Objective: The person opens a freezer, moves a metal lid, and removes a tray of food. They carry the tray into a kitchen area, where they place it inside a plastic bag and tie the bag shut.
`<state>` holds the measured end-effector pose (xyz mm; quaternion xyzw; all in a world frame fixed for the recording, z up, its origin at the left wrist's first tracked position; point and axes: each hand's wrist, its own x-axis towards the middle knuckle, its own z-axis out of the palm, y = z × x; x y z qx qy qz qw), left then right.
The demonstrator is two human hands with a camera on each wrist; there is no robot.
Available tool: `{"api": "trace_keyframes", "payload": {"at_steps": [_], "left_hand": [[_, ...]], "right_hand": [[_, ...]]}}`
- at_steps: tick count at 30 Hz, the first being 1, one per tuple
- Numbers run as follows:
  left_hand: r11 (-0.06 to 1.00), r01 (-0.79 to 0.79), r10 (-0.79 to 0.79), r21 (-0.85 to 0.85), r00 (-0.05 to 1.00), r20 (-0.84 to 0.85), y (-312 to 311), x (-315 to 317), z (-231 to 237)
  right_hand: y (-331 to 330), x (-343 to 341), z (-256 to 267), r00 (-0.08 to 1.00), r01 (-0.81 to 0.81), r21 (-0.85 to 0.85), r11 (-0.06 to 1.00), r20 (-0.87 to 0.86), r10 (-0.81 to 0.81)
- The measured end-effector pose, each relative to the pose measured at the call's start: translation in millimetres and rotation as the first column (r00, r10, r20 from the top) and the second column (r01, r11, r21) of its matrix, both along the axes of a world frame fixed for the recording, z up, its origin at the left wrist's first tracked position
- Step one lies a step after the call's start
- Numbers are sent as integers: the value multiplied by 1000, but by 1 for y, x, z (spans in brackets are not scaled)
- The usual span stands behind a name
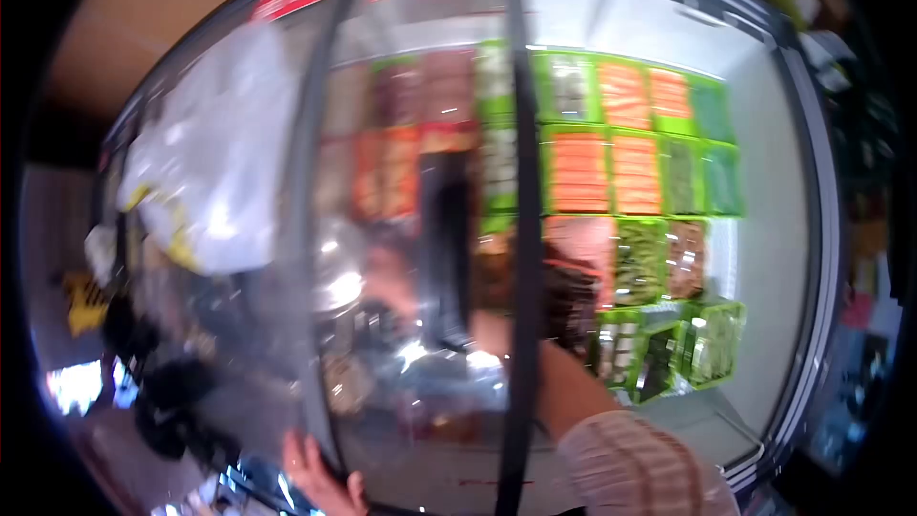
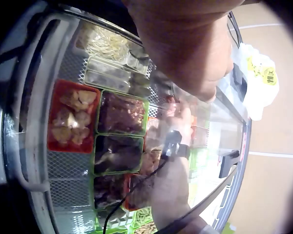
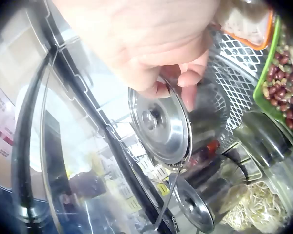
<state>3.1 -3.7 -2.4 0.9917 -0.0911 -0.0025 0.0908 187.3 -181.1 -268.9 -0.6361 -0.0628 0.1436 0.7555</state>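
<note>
My right hand (image 3: 151, 48) reaches down into a glass-topped display case, and its fingers and thumb pinch the rim of a round metal lid (image 3: 158, 124) with a small knob. The lid is tilted beside a shiny metal pot (image 3: 210, 109). A second metal lid (image 3: 191, 202) lies close by. In the head view my right hand (image 1: 392, 277) is blurred behind the glass. My left hand (image 1: 320, 478) rests at the near edge of the sliding glass with its fingers spread; it looms large in the left wrist view.
Green and red trays of food (image 1: 578, 172) fill the case's back and right side. Dark frame bars (image 1: 523, 229) cross above the right arm. A white plastic bag (image 1: 215, 153) lies on the glass at left. Bean sprouts (image 3: 259, 207) and a green-rimmed bean tray (image 3: 283, 78) flank the pots.
</note>
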Motion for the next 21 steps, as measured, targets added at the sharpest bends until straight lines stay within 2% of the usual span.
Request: {"api": "trace_keyframes", "payload": {"at_steps": [2,3,5,8,12,13,14,16,17,18,19,21], "left_hand": [[995,-20,31,96,993,-110,0,1,10],[994,-14,25,109,995,-99,1,2,10],[995,-15,24,103,996,-87,3,4,8],[997,-13,19,77,998,-66,0,3,6],[996,13,-10,83,999,-34,-14,9,16],[998,9,-6,55,999,-53,-17,11,29],[999,13,-11,49,999,-31,-19,12,28],[998,18,-18,56,1000,-3,-22,9,25],[997,14,-14,81,1000,5,-25,8,27],[998,21,-22,63,1000,16,-28,8,27],[997,16,-16,69,1000,-1,-30,8,30],[996,16,-17,89,1000,10,-29,6,30]], "right_hand": [[6,47,50,926,51,-200,978,-358,-121],[9,44,45,925,157,72,985,-361,-121],[-1,44,50,908,185,169,968,-405,-102],[-33,42,69,931,198,287,937,-353,-89],[-99,34,108,995,72,495,866,-96,-28],[-115,32,111,997,70,498,864,-59,-47],[-127,32,106,991,135,464,875,-74,-113],[-153,26,72,908,413,223,883,-181,-378],[-166,25,62,842,525,112,843,-209,-497],[-196,13,107,838,474,100,875,-357,-413],[-212,10,92,825,524,239,818,-379,-418],[-257,-6,98,744,603,134,786,-452,-493]]}}
